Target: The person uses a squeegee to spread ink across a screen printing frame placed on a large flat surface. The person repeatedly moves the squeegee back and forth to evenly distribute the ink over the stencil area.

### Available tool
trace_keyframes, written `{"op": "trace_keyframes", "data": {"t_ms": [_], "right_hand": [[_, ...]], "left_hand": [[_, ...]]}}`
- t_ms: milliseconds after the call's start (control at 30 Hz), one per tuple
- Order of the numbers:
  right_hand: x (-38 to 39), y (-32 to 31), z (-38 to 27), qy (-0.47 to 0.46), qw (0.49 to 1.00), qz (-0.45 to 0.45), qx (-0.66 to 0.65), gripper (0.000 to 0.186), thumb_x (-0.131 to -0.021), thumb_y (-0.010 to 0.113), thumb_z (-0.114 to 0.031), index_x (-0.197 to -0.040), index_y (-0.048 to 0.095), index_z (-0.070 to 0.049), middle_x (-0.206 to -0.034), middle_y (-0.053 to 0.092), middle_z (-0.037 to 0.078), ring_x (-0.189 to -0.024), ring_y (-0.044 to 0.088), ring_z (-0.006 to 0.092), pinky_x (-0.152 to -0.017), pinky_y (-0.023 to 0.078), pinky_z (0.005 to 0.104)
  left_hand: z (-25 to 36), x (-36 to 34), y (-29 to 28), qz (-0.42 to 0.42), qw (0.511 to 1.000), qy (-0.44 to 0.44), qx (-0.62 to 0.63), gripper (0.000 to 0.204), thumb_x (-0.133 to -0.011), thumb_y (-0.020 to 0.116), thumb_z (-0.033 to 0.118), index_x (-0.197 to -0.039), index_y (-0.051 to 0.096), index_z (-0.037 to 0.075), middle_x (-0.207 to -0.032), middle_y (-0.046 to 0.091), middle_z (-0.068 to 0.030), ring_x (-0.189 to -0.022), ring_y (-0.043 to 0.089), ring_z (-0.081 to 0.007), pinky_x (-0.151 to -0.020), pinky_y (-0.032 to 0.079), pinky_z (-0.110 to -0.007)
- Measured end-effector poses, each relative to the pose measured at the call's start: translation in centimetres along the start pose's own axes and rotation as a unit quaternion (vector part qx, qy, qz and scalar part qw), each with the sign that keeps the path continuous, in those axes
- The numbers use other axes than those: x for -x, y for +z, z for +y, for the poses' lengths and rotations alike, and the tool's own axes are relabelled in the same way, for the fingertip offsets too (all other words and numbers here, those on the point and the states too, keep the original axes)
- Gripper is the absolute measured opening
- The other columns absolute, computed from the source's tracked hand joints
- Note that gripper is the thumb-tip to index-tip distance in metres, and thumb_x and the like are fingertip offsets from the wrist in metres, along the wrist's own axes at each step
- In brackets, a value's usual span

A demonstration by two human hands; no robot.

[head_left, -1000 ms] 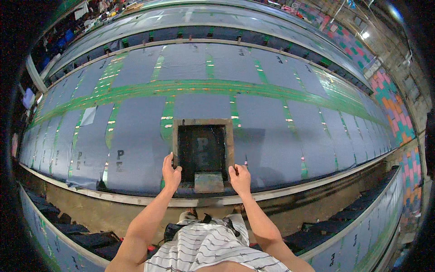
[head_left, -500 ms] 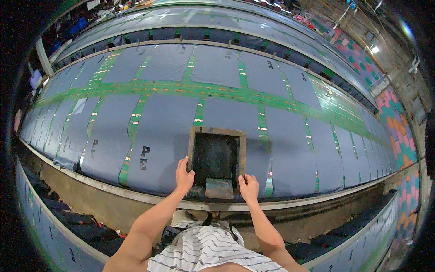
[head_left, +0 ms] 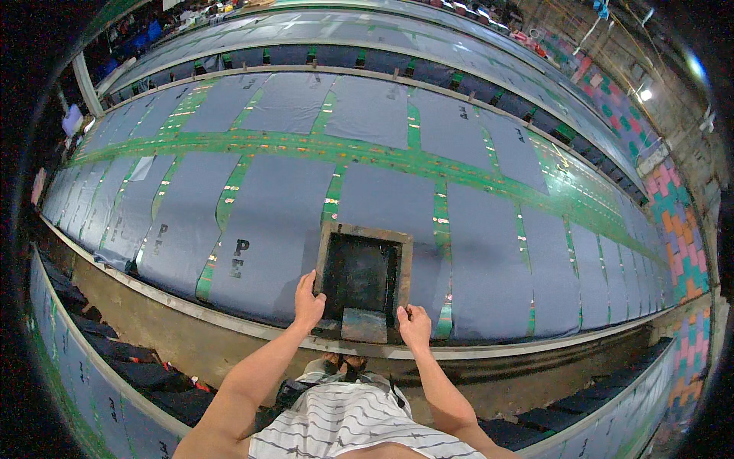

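Note:
A rectangular screen-printing frame (head_left: 405, 264) with a brownish rim and dark mesh sits at the near edge of the long table. My left hand (head_left: 309, 304) grips the frame's left side, thumb toward the inside and fingers along the outer rim. At the near right corner, my right hand (head_left: 415, 327) is closed on the rim with its fingers curled. A flat greyish squeegee (head_left: 364, 325) rests inside the frame at its near end, between my hands. Under the frame lie grey-blue fabric panels (head_left: 264, 214); the one to the left carries dark printed letters.
Green strips (head_left: 298, 144) with small light marks show between the panels on the table. A pale rail (head_left: 191, 312) borders its near edge. Further tables (head_left: 306, 30) run behind, another (head_left: 84, 382) is at lower left. A painted brick wall (head_left: 684, 229) stands at right.
The view has tilted slightly, and the scene sits a little lower at the right side. Both hands keep their hold on the frame, which has barely shifted on the table.

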State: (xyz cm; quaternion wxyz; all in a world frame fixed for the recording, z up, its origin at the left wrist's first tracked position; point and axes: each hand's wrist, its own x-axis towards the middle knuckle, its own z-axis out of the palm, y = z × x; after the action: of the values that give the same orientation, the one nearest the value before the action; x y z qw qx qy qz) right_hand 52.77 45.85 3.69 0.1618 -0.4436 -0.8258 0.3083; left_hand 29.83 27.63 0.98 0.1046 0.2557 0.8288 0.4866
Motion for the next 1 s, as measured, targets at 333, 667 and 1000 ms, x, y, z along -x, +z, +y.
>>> {"op": "trace_keyframes", "data": {"t_ms": [333,667,1000], "right_hand": [[0.6,0.8,0.1,-0.01,1.0,0.012,-0.007,0.042,-0.092,0.068,-0.035,-0.105,0.068,0.004,-0.097,0.066,0.021,-0.091,0.065,0.039,-0.081,0.05,0.0441],[0.5,1.1,-0.6,0.015,1.0,-0.027,0.007,0.045,-0.091,0.065,-0.038,-0.11,0.068,0.003,-0.104,0.065,0.02,-0.097,0.063,0.0406,-0.084,0.05,0.0476],[0.4,0.9,-0.2,0.032,0.997,-0.067,-0.005,0.051,-0.092,0.065,-0.039,-0.12,0.064,0.004,-0.116,0.063,0.023,-0.11,0.06,0.0421,-0.097,0.048,0.0463]], "left_hand": [[-1.1,-0.5,-0.4,-0.011,1.0,0.011,-0.001,0.064,-0.076,0.063,0.0,-0.139,0.05,-0.007,-0.137,0.053,-0.0226,-0.129,0.049,-0.0404,-0.11,0.039,-0.042],[-2.4,-1.0,-0.4,0.002,1.0,0.007,-0.017,0.067,-0.071,0.064,-0.001,-0.137,0.052,-0.006,-0.135,0.056,-0.0227,-0.128,0.052,-0.0384,-0.11,0.04,-0.041],[-2.2,-1.0,-0.6,-0.035,0.999,-0.017,-0.025,0.067,-0.077,0.062,0.003,-0.142,0.048,-0.005,-0.142,0.05,-0.0229,-0.134,0.045,-0.0402,-0.114,0.035,-0.044]]}}
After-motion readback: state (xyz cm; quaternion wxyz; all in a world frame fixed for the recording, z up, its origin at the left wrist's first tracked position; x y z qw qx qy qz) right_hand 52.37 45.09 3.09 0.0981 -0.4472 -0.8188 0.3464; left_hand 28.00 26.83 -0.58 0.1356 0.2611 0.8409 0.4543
